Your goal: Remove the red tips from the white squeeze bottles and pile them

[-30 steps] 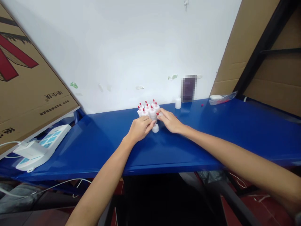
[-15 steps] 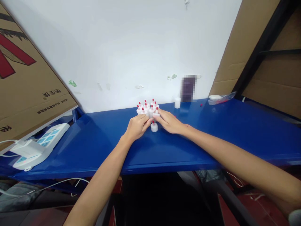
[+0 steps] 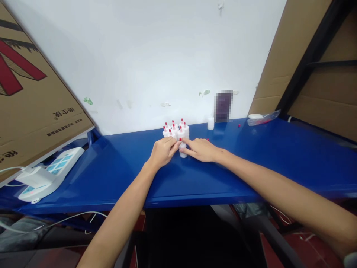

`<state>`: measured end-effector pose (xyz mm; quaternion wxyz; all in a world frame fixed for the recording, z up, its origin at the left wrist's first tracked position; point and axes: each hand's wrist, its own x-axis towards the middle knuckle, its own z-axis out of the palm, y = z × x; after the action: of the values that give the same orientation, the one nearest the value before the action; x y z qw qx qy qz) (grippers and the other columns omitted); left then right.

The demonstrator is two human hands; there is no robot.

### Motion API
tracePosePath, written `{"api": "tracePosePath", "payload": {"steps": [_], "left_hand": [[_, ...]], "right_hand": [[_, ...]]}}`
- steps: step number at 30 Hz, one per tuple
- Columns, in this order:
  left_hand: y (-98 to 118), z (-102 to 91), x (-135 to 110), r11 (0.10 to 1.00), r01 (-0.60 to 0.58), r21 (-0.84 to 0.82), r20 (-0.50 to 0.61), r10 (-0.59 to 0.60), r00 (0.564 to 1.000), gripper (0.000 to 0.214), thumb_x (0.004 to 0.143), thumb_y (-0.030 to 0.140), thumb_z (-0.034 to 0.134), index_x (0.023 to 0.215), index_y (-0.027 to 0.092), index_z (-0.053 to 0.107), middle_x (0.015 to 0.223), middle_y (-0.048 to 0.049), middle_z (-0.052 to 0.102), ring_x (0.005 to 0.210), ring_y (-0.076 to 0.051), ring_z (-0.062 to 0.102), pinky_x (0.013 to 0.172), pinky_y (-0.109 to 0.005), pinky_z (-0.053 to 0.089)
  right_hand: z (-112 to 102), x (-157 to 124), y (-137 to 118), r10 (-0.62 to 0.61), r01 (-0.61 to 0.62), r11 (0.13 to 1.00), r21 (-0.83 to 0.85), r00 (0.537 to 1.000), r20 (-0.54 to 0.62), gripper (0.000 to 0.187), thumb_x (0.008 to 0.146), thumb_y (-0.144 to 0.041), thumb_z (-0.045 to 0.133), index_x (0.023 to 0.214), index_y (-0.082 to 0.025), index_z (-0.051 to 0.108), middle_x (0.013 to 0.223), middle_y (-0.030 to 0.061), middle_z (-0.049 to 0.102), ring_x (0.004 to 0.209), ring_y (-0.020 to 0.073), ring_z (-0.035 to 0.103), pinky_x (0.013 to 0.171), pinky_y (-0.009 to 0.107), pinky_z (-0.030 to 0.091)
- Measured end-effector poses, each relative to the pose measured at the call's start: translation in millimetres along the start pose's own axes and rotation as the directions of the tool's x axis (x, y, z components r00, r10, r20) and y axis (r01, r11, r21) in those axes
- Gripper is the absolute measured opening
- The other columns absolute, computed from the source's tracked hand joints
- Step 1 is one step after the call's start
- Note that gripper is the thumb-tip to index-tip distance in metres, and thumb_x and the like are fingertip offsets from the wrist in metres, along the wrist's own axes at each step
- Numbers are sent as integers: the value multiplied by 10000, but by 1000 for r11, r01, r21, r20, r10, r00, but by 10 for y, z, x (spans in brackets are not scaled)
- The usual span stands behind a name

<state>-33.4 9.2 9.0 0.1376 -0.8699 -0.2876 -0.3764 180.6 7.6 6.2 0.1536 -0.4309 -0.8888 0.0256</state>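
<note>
White bottle (image 3: 183, 154) stands on the blue surface (image 3: 117, 167), held by the right hand (image 3: 201, 149). The left hand (image 3: 163, 149) curls by more bottles (image 3: 181, 133); I can't tell its grip.

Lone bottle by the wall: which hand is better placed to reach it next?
Probably the right hand: nearer the lone bottle, though touching the front bottle; the left hand is farther.
</note>
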Motion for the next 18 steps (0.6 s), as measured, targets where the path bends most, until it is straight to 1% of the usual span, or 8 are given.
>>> {"api": "tracePosePath", "payload": {"steps": [4, 8, 11, 14, 18], "left_hand": [[-4, 6, -11, 1000, 16, -9, 25, -15, 1000, 465, 1074, 359, 401, 648, 184, 467, 614, 8, 495, 566, -124, 428, 589, -273, 327], [-12, 16, -22, 999, 40, -18, 45, -39, 998, 476, 1076, 378, 392, 652, 182, 484, 618, 3, 510, 568, -123, 445, 594, -271, 330], [-21, 25, -28, 998, 55, -26, 60, -53, 997, 480, 1076, 386, 393, 654, 180, 491, 621, 3, 515, 570, -122, 451, 596, -270, 332], [-28, 29, -35, 996, 72, -42, 74, -69, 995, 466, 1072, 380, 409, 661, 177, 492, 625, 8, 514, 567, -116, 444, 588, -266, 326], [-29, 26, -34, 995, 83, -52, 77, -79, 994, 446, 1067, 366, 425, 672, 173, 503, 643, 4, 513, 587, -119, 451, 593, -267, 329]], "right_hand": [[-67, -15, -46, 4, -2, 998, -57, 1000, 29, 536, 1034, -616, 306, 1345, -239, 527, 857, 85, 730, 794, 289, 692, 672, 333, 404], [-127, -25, -68, 1, 1, 998, -57, 999, 36, 467, 1050, -553, 315, 1337, -267, 547, 913, 71, 746, 827, 270, 695, 678, 312, 385], [-137, -26, -67, -10, 10, 999, -36, 1000, 0, 405, 1043, -497, 372, 1290, -265, 593, 935, 62, 754, 834, 253, 692, 667, 300, 359], [-141, -27, -69, -28, 27, 1000, -6, 998, -50, 345, 1027, -442, 425, 1231, -264, 639, 914, 43, 755, 819, 232, 684, 661, 291, 335], [-157, -33, -75, -54, 57, 998, 31, 994, -98, 324, 1023, -405, 441, 1133, -231, 690, 878, 41, 755, 783, 208, 669, 659, 285, 326]]}}
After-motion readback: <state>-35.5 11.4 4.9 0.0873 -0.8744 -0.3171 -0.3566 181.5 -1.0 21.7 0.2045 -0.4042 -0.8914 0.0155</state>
